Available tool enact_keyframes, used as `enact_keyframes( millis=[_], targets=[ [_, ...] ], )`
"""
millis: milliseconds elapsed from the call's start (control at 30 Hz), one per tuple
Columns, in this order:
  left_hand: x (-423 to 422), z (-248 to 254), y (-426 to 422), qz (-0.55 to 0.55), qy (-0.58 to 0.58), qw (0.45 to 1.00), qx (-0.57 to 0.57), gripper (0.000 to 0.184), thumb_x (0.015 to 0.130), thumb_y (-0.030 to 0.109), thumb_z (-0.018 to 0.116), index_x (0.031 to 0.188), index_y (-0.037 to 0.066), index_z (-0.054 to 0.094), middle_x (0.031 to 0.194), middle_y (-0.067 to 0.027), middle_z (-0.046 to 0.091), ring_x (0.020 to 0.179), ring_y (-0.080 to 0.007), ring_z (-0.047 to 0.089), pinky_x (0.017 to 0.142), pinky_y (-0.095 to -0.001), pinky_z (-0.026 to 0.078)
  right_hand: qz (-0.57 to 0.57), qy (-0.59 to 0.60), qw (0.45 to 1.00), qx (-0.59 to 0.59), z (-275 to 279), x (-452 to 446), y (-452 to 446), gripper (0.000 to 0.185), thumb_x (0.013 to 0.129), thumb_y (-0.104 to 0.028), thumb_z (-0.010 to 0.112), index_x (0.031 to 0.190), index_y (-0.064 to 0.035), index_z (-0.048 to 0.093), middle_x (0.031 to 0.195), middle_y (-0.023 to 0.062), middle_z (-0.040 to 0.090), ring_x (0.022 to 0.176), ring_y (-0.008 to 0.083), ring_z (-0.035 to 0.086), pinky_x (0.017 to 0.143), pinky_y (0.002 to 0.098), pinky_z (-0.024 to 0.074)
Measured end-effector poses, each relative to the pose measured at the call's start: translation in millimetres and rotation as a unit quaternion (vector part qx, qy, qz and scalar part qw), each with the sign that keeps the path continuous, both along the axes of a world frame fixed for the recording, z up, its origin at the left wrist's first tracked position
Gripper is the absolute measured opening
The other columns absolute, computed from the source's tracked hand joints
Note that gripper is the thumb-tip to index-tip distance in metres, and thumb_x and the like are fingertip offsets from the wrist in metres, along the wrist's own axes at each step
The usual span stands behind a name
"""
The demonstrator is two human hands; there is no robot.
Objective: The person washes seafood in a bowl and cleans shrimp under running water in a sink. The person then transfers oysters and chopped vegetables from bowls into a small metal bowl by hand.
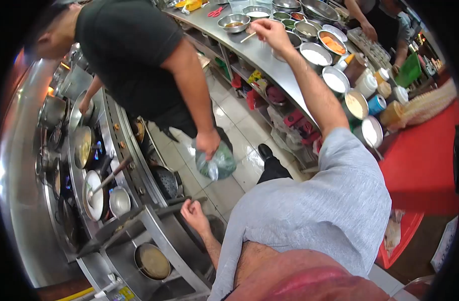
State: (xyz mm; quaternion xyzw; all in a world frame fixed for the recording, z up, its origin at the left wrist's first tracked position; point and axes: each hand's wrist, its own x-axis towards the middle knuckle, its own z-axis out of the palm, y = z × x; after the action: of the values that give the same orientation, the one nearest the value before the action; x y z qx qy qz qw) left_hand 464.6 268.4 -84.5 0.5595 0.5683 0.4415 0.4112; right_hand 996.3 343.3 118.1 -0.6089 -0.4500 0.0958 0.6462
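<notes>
My right hand (271,33) reaches out over the steel counter (266,57), fingers pinched on a short, thin pale stick (248,37). Below the stick's tip is bare counter, and a metal bowl of brown liquid (234,23) stands just beyond it. The stick's other end is hidden in my fingers. Low on the left, my left hand (195,214) hangs beside the steel sink unit (161,226), with loosely bent fingers and nothing visible in them.
A co-worker in black (131,45) stands at the stove, holding a clear bag of greens (217,163). Pans (84,145) sit on burners. Bowls (315,53) and squeeze bottles (367,85) line the counter by a red surface (425,155). Another person's hand (370,32) works at the far side.
</notes>
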Motion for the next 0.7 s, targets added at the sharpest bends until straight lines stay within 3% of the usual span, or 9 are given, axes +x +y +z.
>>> enact_keyframes(
  millis=[67,100,133,200,233,400,533,667,700],
  targets=[
    [14,-34,4,-0.002,0.118,0.993,-0.018,0.032,0.079,0.015,0.061,0.103,-0.003,0.050,0.096,-0.0103,0.050,0.079,-0.0171,0.051,0.073,-0.0275,0.044,-0.074,-0.030,0.996,-0.047,-4,88,47,0.022,0.078,-0.021,0.060,0.089,-0.0021,0.063,0.069,0.0027,0.061,0.060,0.0077,0.054,0.056,0.0232,0.0442],
    [18,-58,3,-0.022,0.157,0.987,0.029,0.027,0.078,0.013,0.060,0.097,-0.004,0.051,0.090,-0.0120,0.052,0.079,-0.0201,0.051,0.072,-0.0296,0.043,-0.117,-0.075,0.988,-0.070,-8,132,70,0.023,0.077,-0.023,0.059,0.089,-0.0038,0.064,0.072,0.0053,0.062,0.063,0.0117,0.057,0.059,0.0261,0.0456],
    [10,-90,2,-0.077,0.295,0.950,0.069,0.021,0.077,0.011,0.059,0.089,-0.004,0.053,0.085,-0.0139,0.052,0.079,-0.0226,0.051,0.070,-0.0312,0.042,-0.159,-0.118,0.976,-0.094,-10,173,89,0.024,0.076,-0.025,0.058,0.089,-0.0055,0.064,0.076,0.0078,0.064,0.067,0.0158,0.060,0.063,0.0291,0.0470],
    [19,-107,-12,-0.143,0.483,0.834,-0.226,0.018,0.076,0.014,0.057,0.083,-0.003,0.053,0.077,-0.0155,0.054,0.073,-0.0263,0.053,0.065,-0.0341,0.043,-0.244,-0.215,0.929,-0.176,-18,244,121,0.029,0.078,-0.029,0.056,0.096,-0.0062,0.063,0.087,0.0099,0.065,0.078,0.0221,0.062,0.072,0.0331,0.0474],
    [21,-118,-21,-0.165,0.480,0.820,-0.264,0.018,0.076,0.014,0.056,0.083,-0.002,0.054,0.077,-0.0154,0.054,0.073,-0.0265,0.053,0.065,-0.0345,0.043,-0.252,-0.201,0.924,-0.208,-31,286,141,0.029,0.077,-0.028,0.054,0.095,-0.0067,0.063,0.092,0.0130,0.063,0.086,0.0283,0.060,0.077,0.0371,0.0460],
    [53,-138,-17,-0.128,0.349,0.877,-0.305,0.017,0.075,0.015,0.053,0.081,-0.001,0.054,0.077,-0.0149,0.055,0.073,-0.0275,0.054,0.065,-0.0360,0.044,-0.262,-0.288,0.807,-0.444,-64,408,175,0.029,0.080,-0.018,0.043,0.098,-0.0044,0.061,0.104,0.0200,0.057,0.094,0.0340,0.057,0.083,0.0458,0.0440],
    [81,-132,-10,-0.086,0.299,0.894,-0.324,0.017,0.075,0.016,0.051,0.080,0.000,0.055,0.076,-0.0146,0.056,0.072,-0.0283,0.055,0.064,-0.0373,0.044,-0.294,-0.380,0.711,-0.514,-94,460,176,0.028,0.082,-0.019,0.043,0.101,-0.0095,0.062,0.117,0.0143,0.048,0.108,0.0324,0.047,0.085,0.0471,0.0410],
    [101,-131,-3,-0.067,0.271,0.906,-0.319,0.018,0.075,0.017,0.048,0.079,0.001,0.056,0.076,-0.0142,0.058,0.072,-0.0291,0.056,0.064,-0.0386,0.045,-0.307,-0.370,0.686,-0.547,-107,489,179,0.029,0.083,-0.021,0.042,0.103,-0.0116,0.061,0.122,0.0117,0.043,0.118,0.0293,0.037,0.091,0.0464,0.0323],
    [103,-131,-2,-0.064,0.265,0.909,-0.315,0.018,0.074,0.017,0.048,0.079,0.002,0.056,0.076,-0.0141,0.058,0.072,-0.0293,0.056,0.064,-0.0389,0.045,-0.307,-0.376,0.687,-0.541,-109,494,178,0.030,0.081,-0.026,0.047,0.103,-0.0106,0.061,0.121,0.0119,0.044,0.115,0.0302,0.041,0.089,0.0472,0.0352]
  ],
)
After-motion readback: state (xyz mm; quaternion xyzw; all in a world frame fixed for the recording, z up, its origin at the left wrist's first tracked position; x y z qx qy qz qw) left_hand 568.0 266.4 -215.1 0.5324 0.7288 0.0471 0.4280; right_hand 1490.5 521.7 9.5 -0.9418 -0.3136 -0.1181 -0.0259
